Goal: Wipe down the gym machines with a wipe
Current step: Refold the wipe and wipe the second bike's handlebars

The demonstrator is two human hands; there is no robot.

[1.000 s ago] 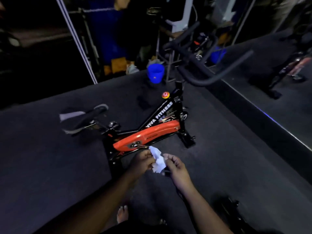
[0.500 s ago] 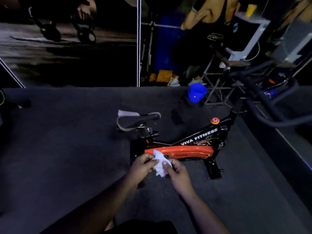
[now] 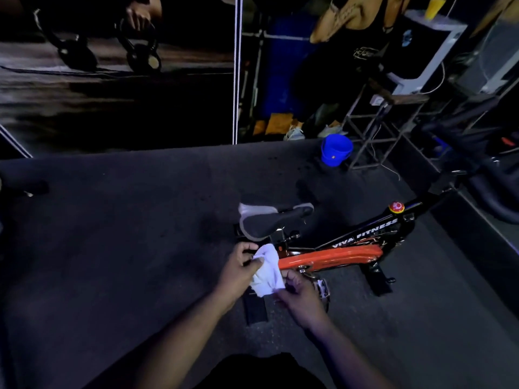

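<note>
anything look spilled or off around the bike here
Possibly. Dark patches and small specks mark the floor mat between the blue bucket and the bike's saddle, like splashed water, though the dim light leaves it unclear. The bike stands upright; both hands hold the white wipe clear of it.

You can't see the end of the exercise bike (image 3: 365,237): its handlebars (image 3: 494,197) run off the right edge. Your white wipe (image 3: 266,269) hides the orange guard's (image 3: 331,256) left tip.
</note>
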